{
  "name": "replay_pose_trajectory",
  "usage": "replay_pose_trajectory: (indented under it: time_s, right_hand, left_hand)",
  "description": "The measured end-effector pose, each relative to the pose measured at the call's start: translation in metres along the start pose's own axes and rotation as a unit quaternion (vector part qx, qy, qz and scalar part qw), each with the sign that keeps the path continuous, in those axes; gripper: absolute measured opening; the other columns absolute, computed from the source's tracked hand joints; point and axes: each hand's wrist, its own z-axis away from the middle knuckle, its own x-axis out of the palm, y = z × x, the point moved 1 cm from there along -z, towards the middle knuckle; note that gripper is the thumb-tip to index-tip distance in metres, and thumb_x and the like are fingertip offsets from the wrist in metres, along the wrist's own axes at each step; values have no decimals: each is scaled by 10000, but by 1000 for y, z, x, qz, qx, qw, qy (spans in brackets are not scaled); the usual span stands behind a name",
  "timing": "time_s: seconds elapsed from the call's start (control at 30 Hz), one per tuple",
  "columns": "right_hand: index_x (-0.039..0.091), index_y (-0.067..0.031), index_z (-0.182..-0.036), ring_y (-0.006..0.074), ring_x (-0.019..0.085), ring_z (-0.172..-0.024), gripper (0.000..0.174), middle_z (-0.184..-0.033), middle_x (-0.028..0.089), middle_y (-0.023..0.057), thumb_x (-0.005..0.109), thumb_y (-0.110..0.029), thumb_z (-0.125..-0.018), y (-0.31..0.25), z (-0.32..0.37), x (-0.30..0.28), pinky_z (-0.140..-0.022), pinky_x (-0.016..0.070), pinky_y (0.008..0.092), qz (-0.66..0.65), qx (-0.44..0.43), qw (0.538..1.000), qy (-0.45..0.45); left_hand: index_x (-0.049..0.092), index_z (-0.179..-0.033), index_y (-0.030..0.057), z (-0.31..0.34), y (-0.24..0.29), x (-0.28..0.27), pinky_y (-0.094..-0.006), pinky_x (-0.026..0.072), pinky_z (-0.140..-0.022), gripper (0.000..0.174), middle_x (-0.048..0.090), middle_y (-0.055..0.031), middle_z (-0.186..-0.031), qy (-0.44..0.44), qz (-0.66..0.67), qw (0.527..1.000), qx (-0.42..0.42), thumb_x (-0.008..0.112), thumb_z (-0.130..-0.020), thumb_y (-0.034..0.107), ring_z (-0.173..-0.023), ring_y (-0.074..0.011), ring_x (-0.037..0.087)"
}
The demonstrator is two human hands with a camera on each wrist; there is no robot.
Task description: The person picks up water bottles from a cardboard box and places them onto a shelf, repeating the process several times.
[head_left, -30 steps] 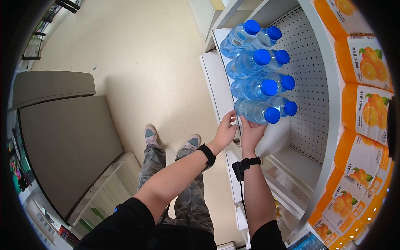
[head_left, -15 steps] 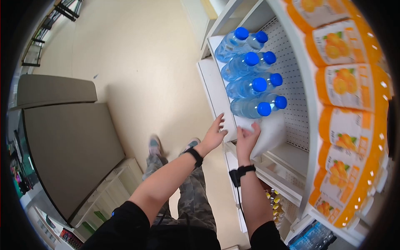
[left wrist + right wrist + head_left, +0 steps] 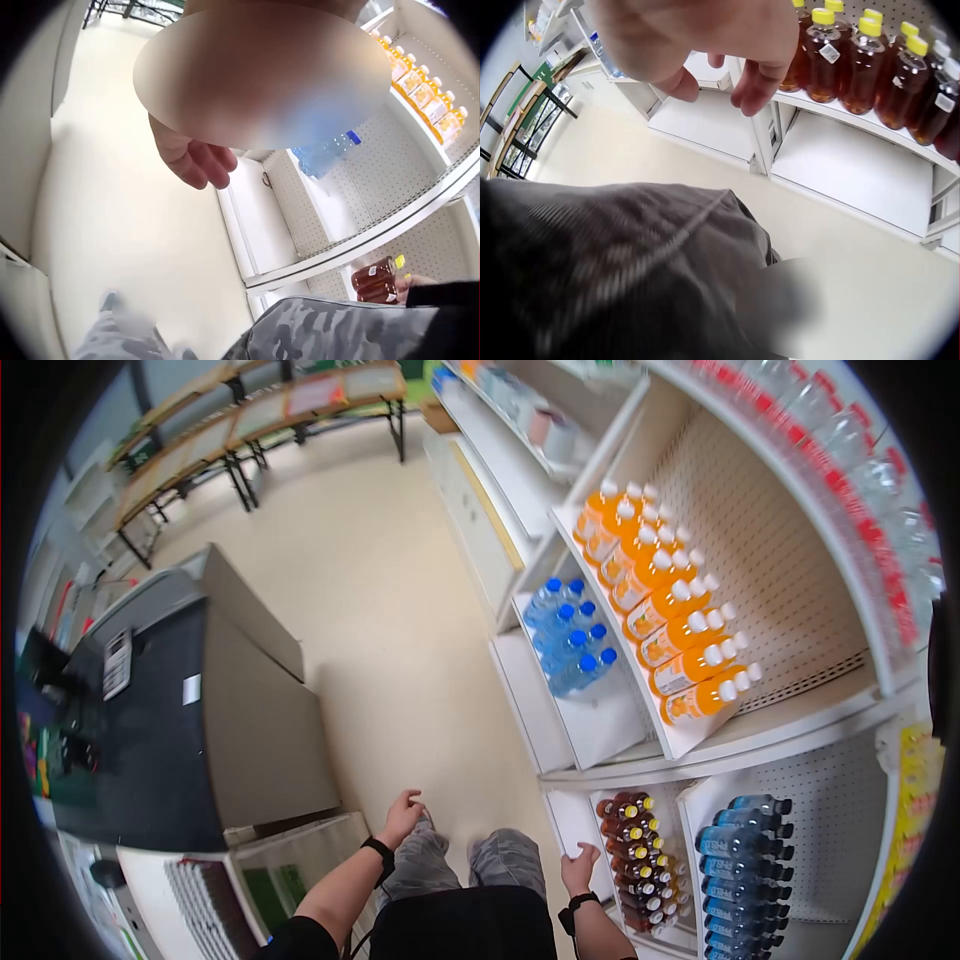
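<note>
My left hand (image 3: pixel 403 817) hangs in front of the legs over the floor, its fingers loosely bent and holding nothing. Lower right, my right hand (image 3: pixel 578 868) is just as bare, nearest to the dark amber bottles (image 3: pixel 630 850) with yellow caps on a low shelf. Those amber bottles stand beyond the right fingers (image 3: pixel 756 94) in the right wrist view. Two rows of clear blue water bottles (image 3: pixel 575 675) with blue caps stand upright on a white shelf, away from both hands. The left fingers (image 3: pixel 196 165) show relaxed in the left wrist view.
Orange juice bottles (image 3: pixel 690 695) with white caps fill the shelf beside the water. Dark-capped blue bottles (image 3: pixel 740 870) stand low on the right. A dark-topped counter (image 3: pixel 150 730) is on the left; wooden tables (image 3: pixel 270 415) stand far back across the pale floor (image 3: pixel 400 690).
Both hands have left the nearest water bottle, which they touched a second ago, and drawn back towards the body. The head view has swung, showing more shelves; the water bottles stay standing.
</note>
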Motion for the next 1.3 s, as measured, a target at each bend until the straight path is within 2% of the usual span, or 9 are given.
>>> replay_pose_trajectory:
  time_s: [0.27,0.47,0.63,0.77,0.97,1.03,1.1,1.13,1.3]
  right_hand:
    - [471,11,-1056,362,441,-1072,445,-1148,370,207,669,-129,-682,19,11,-13,-976,377,365,68,-87,982,-153]
    - [515,13,-995,373,459,-1048,375,-1116,447,234,677,-116,-682,2,70,6,-941,387,384,126,-310,905,-265]
    - [561,-3,-972,319,565,-899,342,-972,553,206,701,-128,-686,34,122,97,-823,472,401,204,-322,826,-415]
    - [499,-55,-1019,167,558,-616,306,-793,546,64,656,-105,-761,40,277,142,-469,477,298,301,-367,685,-553]
    - [501,-42,-1114,158,553,-659,395,-820,555,54,674,-162,-780,112,569,231,-522,486,305,391,-526,372,-657]
    - [504,-40,-1113,156,554,-683,386,-812,558,49,670,-154,-784,145,653,273,-530,485,299,332,-583,355,-651]
    - [550,-3,-1077,256,559,-909,417,-997,571,149,715,-184,-739,152,741,275,-816,457,357,304,-554,377,-678]
    - [539,-2,-1090,267,558,-902,420,-1029,561,157,706,-168,-743,139,787,244,-818,458,363,270,-589,360,-671]
    - [487,-15,-1173,321,538,-1006,473,-1175,495,192,670,-119,-750,106,923,213,-900,441,391,246,-601,361,-669]
  left_hand:
    - [564,-1158,68,229,-70,-51,-391,490,-843,370,650,-172,-1030,253,-124,959,39,538,-803,166,-959,-315,625]
    - [550,-1198,72,432,-203,15,-404,477,-872,426,640,-169,-1079,303,-59,951,-14,549,-799,220,-1007,-334,608]
    - [582,-1169,74,597,-314,86,-386,470,-895,414,640,-165,-1086,351,45,929,-109,564,-792,245,-1024,-315,602]
    - [596,-1157,89,727,-435,161,-383,435,-951,423,618,-180,-1138,490,134,819,-268,553,-781,276,-1086,-315,574]
    - [523,-1248,109,929,-532,273,-420,418,-976,478,552,-184,-1220,615,275,620,-402,536,-799,270,-1129,-339,532]
    - [503,-1269,115,982,-548,292,-433,415,-977,494,526,-183,-1249,625,301,579,-429,534,-801,269,-1141,-346,520]
    - [472,-1301,129,1033,-558,299,-451,412,-976,522,494,-186,-1274,657,298,521,-456,533,-803,273,-1149,-352,511]
    - [472,-1301,129,1040,-562,296,-451,412,-976,522,494,-186,-1274,651,300,519,-465,533,-803,273,-1149,-352,511]
    - [443,-1332,135,1091,-622,183,-450,326,-1048,524,417,-205,-1360,732,196,506,-411,527,-836,285,-1254,-345,411]
